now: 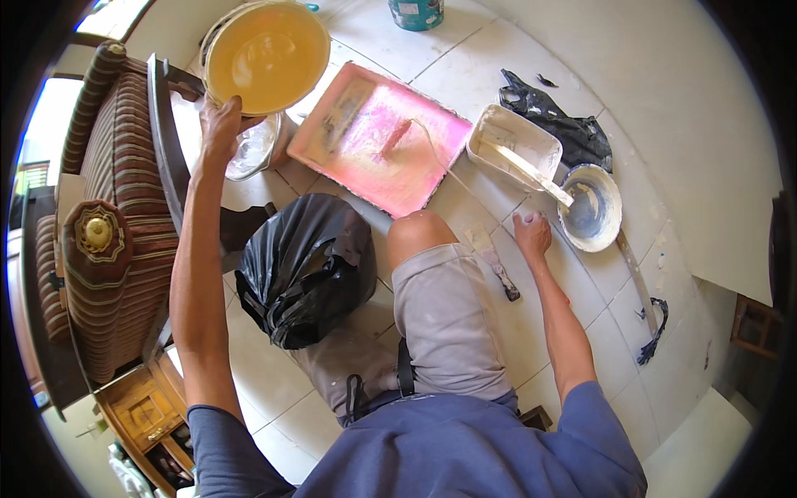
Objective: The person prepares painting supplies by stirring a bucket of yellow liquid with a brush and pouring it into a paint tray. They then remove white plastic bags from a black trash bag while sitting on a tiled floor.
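My left hand (219, 129) grips the rim of a round, pale-rimmed paint container (268, 56) with glossy yellow inside, thumb on top. Lower down, a clear-looking bucket (254, 149) is partly hidden behind that hand. A paint roller (396, 139) rests in a pink-stained paint tray (367, 177) smeared with yellow. Its thin wire frame runs towards my right hand (533, 235), which is closed around the handle; the grip is mostly hidden. Beside that hand are a putty-smeared bowl (590, 208) and a rectangular tub (492, 134) with a pale stick (529, 169) across it.
A scraper (493, 261) lies on the tiles beside my knee. A black plastic bag (308, 267) bulges between my leg and a striped sofa (124, 205). Another black bag (573, 134) lies by the wall. A teal bucket (417, 14) stands at the far end.
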The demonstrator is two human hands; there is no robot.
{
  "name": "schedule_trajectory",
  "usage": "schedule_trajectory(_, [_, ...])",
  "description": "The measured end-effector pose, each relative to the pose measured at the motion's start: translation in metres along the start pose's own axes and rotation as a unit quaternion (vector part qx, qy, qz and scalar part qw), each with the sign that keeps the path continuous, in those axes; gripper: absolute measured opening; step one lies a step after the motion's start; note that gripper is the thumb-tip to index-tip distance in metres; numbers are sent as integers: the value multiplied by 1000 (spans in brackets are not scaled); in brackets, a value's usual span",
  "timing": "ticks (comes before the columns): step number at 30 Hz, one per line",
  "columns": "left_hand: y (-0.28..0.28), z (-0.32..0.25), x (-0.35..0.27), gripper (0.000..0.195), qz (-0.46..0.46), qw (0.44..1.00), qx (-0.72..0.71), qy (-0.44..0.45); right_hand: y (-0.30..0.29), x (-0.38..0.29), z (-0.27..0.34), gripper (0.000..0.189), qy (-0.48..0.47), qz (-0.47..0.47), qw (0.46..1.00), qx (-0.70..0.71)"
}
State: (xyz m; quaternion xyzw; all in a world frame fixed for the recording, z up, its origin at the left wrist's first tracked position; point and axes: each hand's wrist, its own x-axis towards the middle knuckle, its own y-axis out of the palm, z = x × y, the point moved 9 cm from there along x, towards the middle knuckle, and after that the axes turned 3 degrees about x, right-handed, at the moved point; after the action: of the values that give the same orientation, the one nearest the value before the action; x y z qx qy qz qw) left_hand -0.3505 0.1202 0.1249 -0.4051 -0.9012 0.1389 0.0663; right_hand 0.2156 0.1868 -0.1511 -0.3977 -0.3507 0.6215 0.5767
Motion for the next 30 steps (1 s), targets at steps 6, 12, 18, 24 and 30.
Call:
schedule_trajectory(6, [4, 6, 12, 34, -37, 998, 35, 30, 41, 37, -52, 51, 167, 250, 954, 20])
schedule_trajectory(12, [3, 26, 41, 34, -98, 989, 56, 93, 41, 35, -51, 52, 107, 170, 980, -3])
schedule_trajectory(18, [0, 38, 44, 46, -171, 965, 189, 64, 41, 34, -56, 49, 121, 156, 979, 47])
schedule_trajectory(24, [-1, 49, 43, 55, -243, 935, 247, 81, 32, 31, -47, 45, 125, 146, 979, 68])
schedule_trajectory(30, [4, 54, 44, 57, -289, 915, 270, 82, 37, 30, -59, 44, 140, 136, 978, 78])
